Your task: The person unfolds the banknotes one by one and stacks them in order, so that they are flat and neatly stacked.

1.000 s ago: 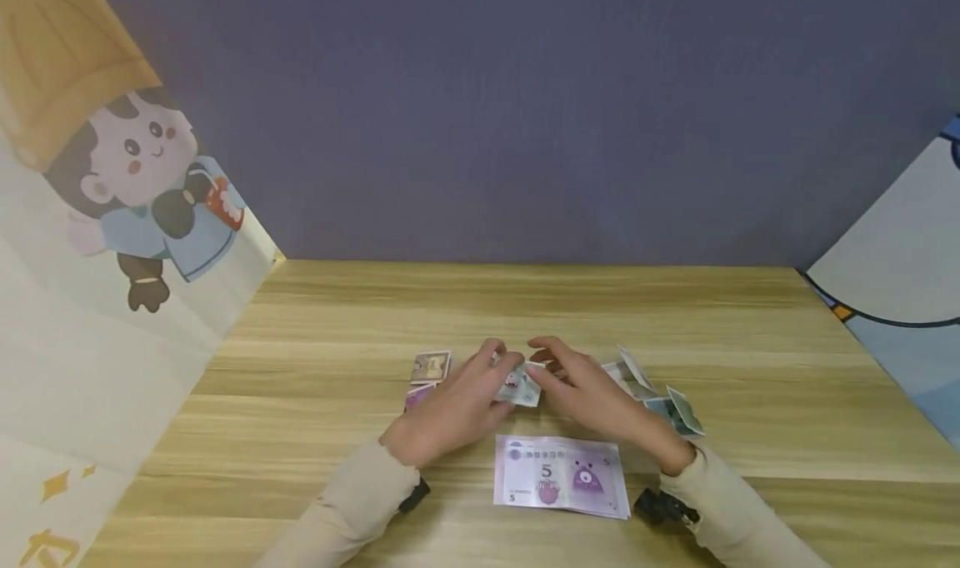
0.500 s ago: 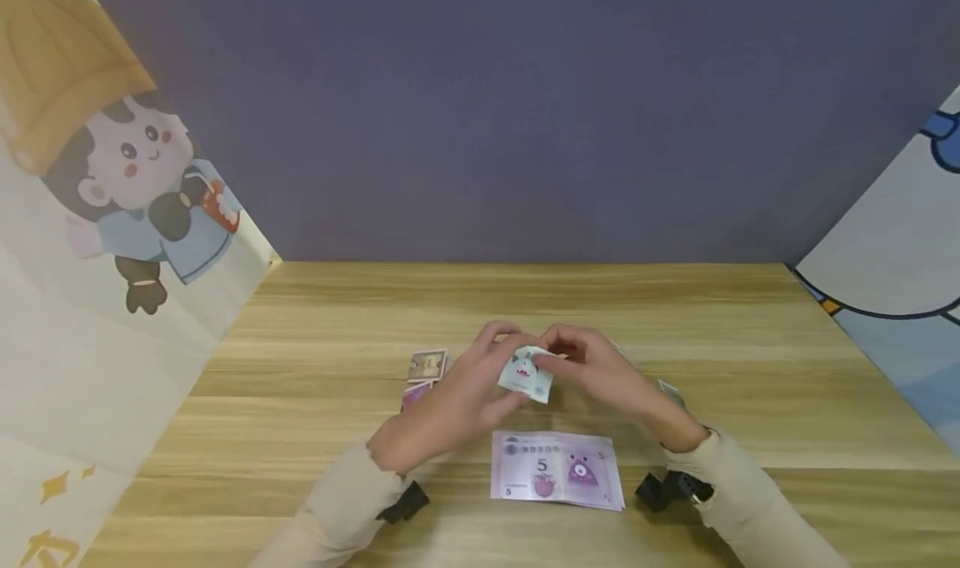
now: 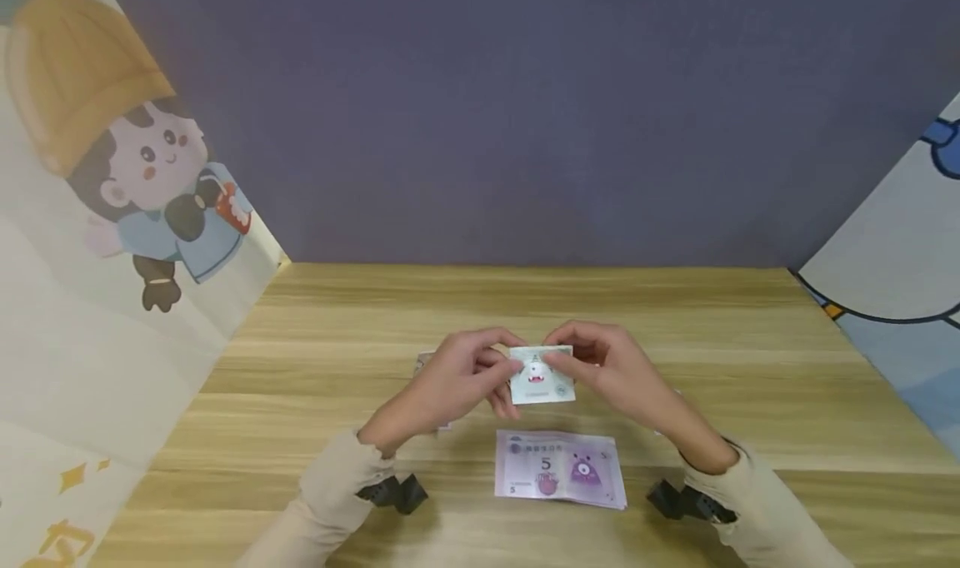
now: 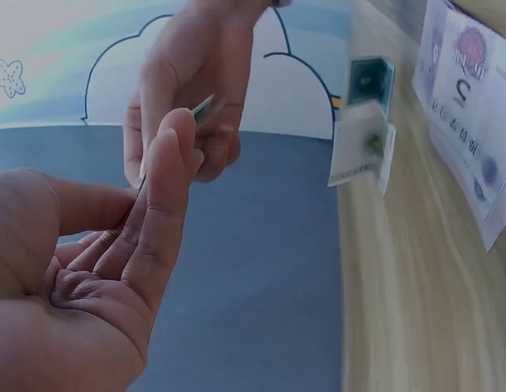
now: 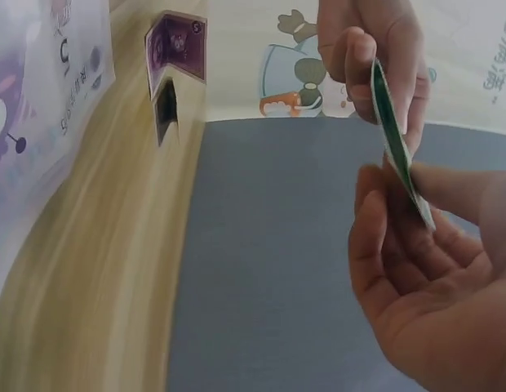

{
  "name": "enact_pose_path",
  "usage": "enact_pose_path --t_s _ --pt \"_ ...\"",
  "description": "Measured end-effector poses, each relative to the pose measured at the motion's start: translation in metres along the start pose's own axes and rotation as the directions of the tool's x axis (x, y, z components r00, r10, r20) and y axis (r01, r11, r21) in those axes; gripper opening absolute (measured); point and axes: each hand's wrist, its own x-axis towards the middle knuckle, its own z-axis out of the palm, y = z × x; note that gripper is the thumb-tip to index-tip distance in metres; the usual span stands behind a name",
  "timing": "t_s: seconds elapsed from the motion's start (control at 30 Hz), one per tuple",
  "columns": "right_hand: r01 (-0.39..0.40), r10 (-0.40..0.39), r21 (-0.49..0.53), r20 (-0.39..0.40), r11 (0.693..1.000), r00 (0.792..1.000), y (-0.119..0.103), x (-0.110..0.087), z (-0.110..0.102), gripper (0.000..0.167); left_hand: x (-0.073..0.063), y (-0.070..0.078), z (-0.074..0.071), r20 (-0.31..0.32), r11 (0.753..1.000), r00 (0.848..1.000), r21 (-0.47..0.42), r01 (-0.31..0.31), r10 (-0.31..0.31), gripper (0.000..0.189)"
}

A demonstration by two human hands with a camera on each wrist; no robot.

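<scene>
A folded pale green play banknote (image 3: 542,389) with a monster's face is held up above the table in the head view. My left hand (image 3: 467,375) pinches its left edge between thumb and fingers. At the upper right of the note, my right hand (image 3: 617,378) has its thumb on the front and its fingers behind. Seen nearly edge-on in the right wrist view, the folded banknote (image 5: 388,110) shows a green inner side. Below the hands, purple play banknotes (image 3: 558,470) marked 5 lie flat in a small stack.
Past the left hand stand a folded purple note (image 5: 186,49) and a dark folded one (image 5: 166,114). On the right side are a teal folded note (image 4: 372,80) and a whitish one (image 4: 359,151). A dark grey wall (image 3: 540,135) rises behind the wooden table (image 3: 300,335).
Both hands have lifted the folded green banknote and turned it to lie square to the view. The left hand has shifted from over the note to its left edge. The purple stack stays put.
</scene>
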Motion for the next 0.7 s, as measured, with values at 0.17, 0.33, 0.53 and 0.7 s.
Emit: enact_pose_path --t_s 0.17,0.33,0.53,0.7 --pt "0.011 -0.013 -0.037 -0.064 0.999 0.998 -0.012 -0.005 0.001 0.006 -0.002 0.007 -0.004 -0.023 0.999 0.999 0.021 -0.048 0.049 0.022" --pt "0.09 -0.092 -0.038 -0.085 0.995 0.992 -0.02 -0.01 0.003 0.006 -0.002 0.011 -0.007 0.016 0.995 0.999 -0.091 -0.045 0.047 0.028" --pt "0.251 -0.26 -0.089 -0.117 0.964 0.958 -0.021 -0.023 0.007 0.021 0.001 0.001 0.001 0.167 0.987 0.985 -0.159 -0.021 0.048 0.044" --pt "0.484 -0.539 -0.312 -0.119 0.818 0.834 -0.018 -0.031 0.016 0.017 0.005 -0.012 0.022 0.271 0.985 0.959 -0.169 -0.038 0.084 0.062"
